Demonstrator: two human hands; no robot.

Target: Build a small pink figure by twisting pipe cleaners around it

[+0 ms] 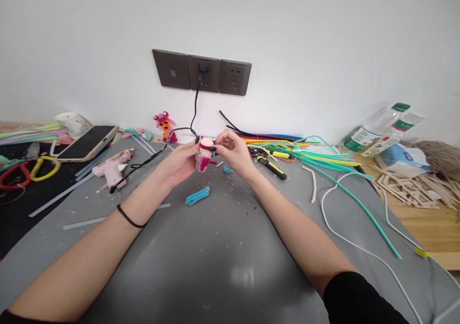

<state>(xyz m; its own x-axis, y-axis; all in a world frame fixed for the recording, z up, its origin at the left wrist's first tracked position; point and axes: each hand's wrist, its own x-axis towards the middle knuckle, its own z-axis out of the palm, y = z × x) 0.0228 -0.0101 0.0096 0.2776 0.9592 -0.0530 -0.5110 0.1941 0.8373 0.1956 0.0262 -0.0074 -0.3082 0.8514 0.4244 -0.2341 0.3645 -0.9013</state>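
My left hand and my right hand meet above the grey mat, both closed round a small pink and cream pipe-cleaner figure. The left hand grips its body from the left. The right hand pinches its top with fingertips. A black band circles my left wrist. A folded blue pipe-cleaner piece lies on the mat just below the hands, and a smaller blue scrap lies beside my right hand.
A pink glue gun lies left, its black cord running to the wall socket. A phone, scissors, a finished pink figure, a pile of coloured pipe cleaners, a yellow cutter, bottles and wooden sticks surround the mat.
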